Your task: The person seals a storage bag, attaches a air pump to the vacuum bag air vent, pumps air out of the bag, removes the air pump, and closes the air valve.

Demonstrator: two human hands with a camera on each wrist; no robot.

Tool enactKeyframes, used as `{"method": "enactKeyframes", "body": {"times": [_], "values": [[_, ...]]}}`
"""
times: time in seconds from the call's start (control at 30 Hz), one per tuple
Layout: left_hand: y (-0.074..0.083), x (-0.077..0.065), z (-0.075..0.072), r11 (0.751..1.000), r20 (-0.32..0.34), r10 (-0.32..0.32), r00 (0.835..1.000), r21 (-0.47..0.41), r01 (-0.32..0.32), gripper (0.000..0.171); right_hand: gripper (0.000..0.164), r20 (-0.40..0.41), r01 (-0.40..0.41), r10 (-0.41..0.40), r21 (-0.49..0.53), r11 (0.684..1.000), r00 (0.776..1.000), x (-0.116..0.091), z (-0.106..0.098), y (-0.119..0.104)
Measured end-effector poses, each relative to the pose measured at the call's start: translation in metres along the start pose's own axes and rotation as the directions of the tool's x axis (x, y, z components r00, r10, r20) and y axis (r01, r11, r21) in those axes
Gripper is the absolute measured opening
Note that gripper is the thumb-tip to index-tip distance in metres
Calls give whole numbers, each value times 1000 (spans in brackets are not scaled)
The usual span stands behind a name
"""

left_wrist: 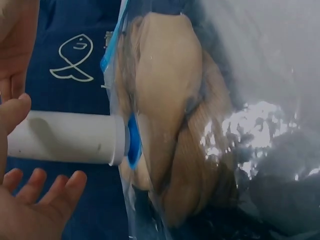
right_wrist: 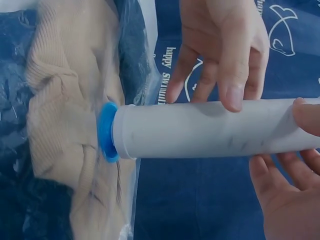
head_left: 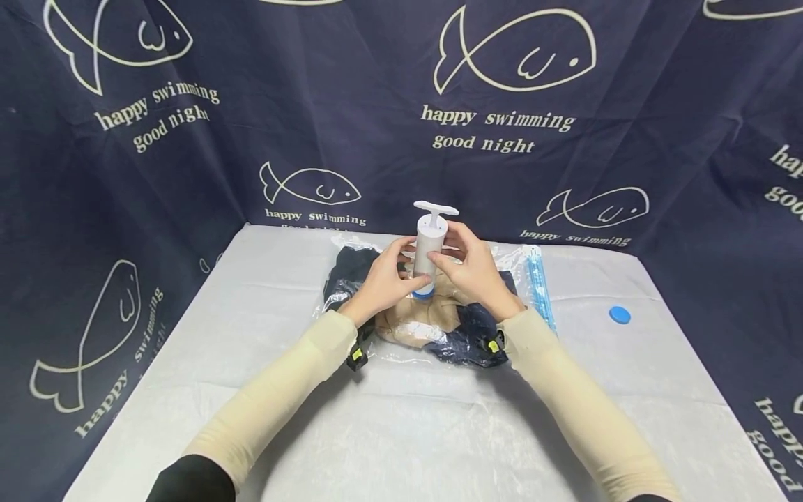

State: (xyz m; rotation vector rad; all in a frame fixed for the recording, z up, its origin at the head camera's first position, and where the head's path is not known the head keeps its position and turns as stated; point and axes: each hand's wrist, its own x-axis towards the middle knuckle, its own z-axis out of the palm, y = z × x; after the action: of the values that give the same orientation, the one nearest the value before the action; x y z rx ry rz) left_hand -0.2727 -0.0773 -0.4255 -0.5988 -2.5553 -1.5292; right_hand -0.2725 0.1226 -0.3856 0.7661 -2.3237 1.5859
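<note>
Standing upright on the clear plastic bag (head_left: 410,336), the pump (head_left: 429,251) consists of a smooth, matte white cylindrical barrel, a white T-shaped handle (head_left: 436,208) at the top and a flared collar at the lower end. A glossy blue ring (right_wrist: 107,132) sits between the collar and the bag film; whether the parts are locked together cannot be told.

The bag is thin, wrinkled and highly reflective. It contains beige ribbed-knit fabric (right_wrist: 57,107), folded and bunched beneath the ring, and dark fabric (head_left: 464,333) to the sides. A ridged, translucent blue strip (head_left: 538,286) runs along the right edge. A flat, round blue cap (head_left: 620,315) lies on the pale, lightly creased surface (head_left: 408,432), well apart from the bag.

Both hands hold the barrel below the handle, thumbs toward the person and fingers curving behind. The left hand (head_left: 385,279) is placed lower, with its thumb angled across the barrel near the base and its fingers slightly spread. The right hand (head_left: 473,272) is placed higher, pinching the barrel between thumb and fingers. Both forearms, in cream sleeves (head_left: 288,383), extend forward and converge at the pump.
</note>
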Motion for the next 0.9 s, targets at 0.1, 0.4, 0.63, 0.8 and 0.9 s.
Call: {"method": "enactKeyframes", "body": {"times": [0.1, 0.4, 0.63, 0.8, 0.9], "values": [[0, -2, 3, 1000, -20, 3, 1000, 5, -3, 79, 57, -37, -15, 15, -1, 1000, 999, -1, 4, 1], [-3, -2, 13, 999, -85, 34, 996, 5, -34, 65, 53, -105, 1, 0, 3, 1000, 995, -8, 14, -29], [-3, -1, 10, 997, -54, 50, 997, 65, -47, 57, 53, -72, -12, 12, -4, 1000, 997, -10, 11, -46], [-3, 1, 4, 994, 16, 56, 998, 94, -58, 56, 61, 2, -11, 11, 19, 1000, 1000, -4, 5, -32], [-5, 4, 1, 994, 50, 61, 997, 93, -66, 52, 66, 52, -5, 2, 57, 998, 999, 1, 2, -19]]}}
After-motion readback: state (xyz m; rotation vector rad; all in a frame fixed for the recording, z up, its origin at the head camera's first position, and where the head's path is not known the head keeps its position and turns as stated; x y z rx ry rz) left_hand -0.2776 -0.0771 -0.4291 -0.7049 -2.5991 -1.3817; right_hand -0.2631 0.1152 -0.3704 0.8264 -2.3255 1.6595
